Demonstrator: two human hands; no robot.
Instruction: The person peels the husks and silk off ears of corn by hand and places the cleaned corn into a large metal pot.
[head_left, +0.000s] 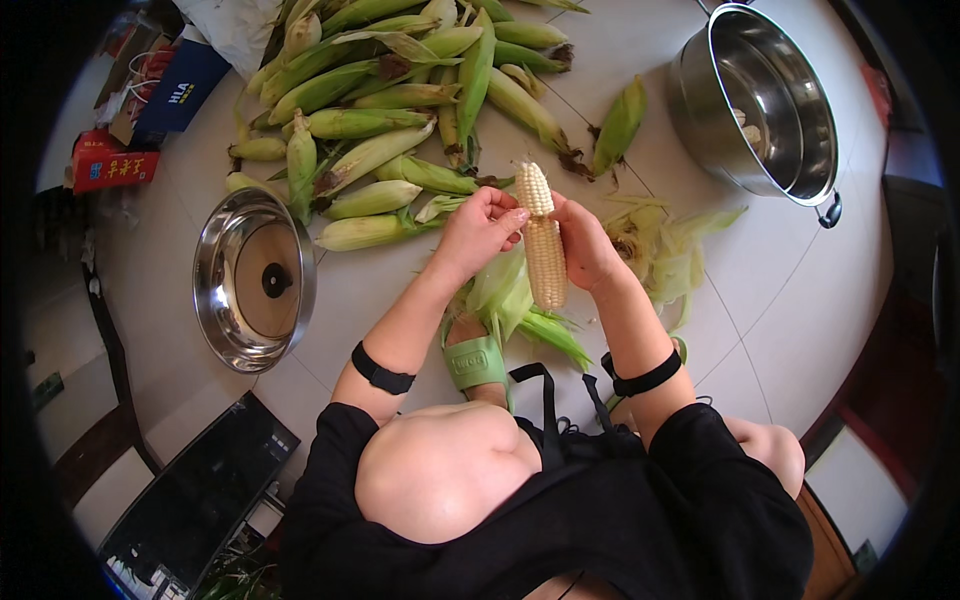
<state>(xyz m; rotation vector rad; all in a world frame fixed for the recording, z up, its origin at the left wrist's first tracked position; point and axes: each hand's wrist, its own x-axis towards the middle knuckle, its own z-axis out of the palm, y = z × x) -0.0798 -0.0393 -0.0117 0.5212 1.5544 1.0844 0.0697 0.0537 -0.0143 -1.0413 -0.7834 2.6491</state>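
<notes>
A husked corn cob (546, 262) with pale kernels stands nearly upright in front of me, and a darker break in the kernels rings its upper part. My right hand (586, 244) grips it from the right, thumb near that ring. On its other side my left hand (484, 229) has thumb and fingers drawn together, the thumb tip against the cob; whether a strand of silk is pinched there I cannot make out. Beneath the hands, peeled green husk (502, 289) lies by my green slipper (476, 364). More loose husks (660, 240) are heaped to the right.
A pile of unhusked corn ears (375, 120) covers the floor ahead. One unhusked ear (620, 124) lies apart. At upper right stands a steel pot (694, 112) with a few pale cobs (750, 133) inside. A steel-rimmed lid (214, 315) lies left, near a red box (112, 161).
</notes>
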